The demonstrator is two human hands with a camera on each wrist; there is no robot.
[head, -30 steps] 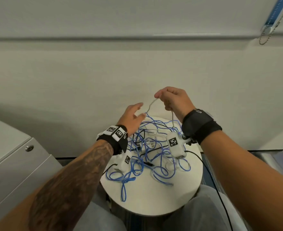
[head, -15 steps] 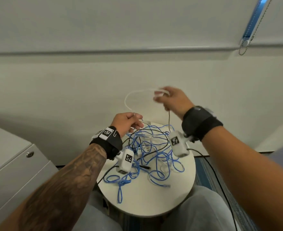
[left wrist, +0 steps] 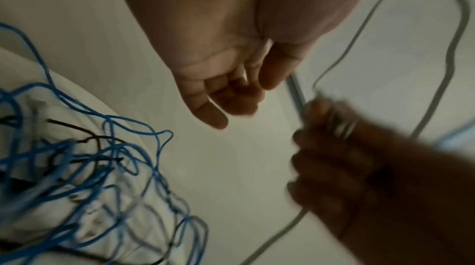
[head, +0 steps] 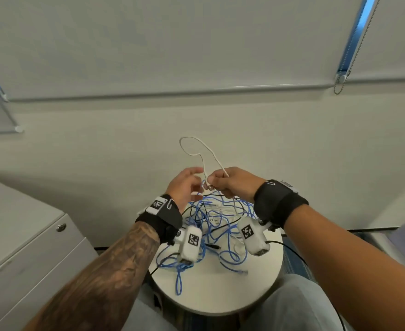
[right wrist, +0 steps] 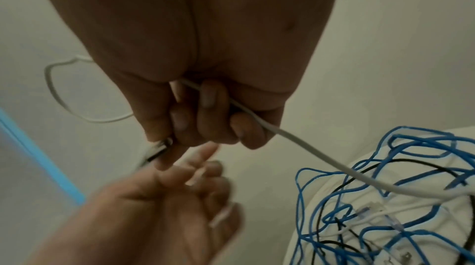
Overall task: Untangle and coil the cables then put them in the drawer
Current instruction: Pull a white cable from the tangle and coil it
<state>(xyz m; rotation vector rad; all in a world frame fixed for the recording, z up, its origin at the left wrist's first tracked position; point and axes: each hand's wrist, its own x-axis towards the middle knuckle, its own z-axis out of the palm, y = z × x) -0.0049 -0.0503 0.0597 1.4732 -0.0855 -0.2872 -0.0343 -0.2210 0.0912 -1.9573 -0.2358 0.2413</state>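
A tangle of blue, black and white cables lies on a small round white table. Just above its far edge my two hands meet. My right hand grips a thin white cable in its curled fingers. It also pinches the cable's metal plug, so the cable stands up in a loop over the hands. From the right fist the white cable runs down into the tangle. My left hand is close beside it with fingers loosely curled around nothing, the thumb next to the cable.
A grey drawer cabinet with a round lock stands at the left, its drawers closed. A pale wall is right behind the table. A blind chain hangs at the upper right. My knees sit under the table's near edge.
The hands, apart half a second ago, have come together. The left hand has let go of the plug end, which the right hand now holds, and the white cable stands in a taller loop.
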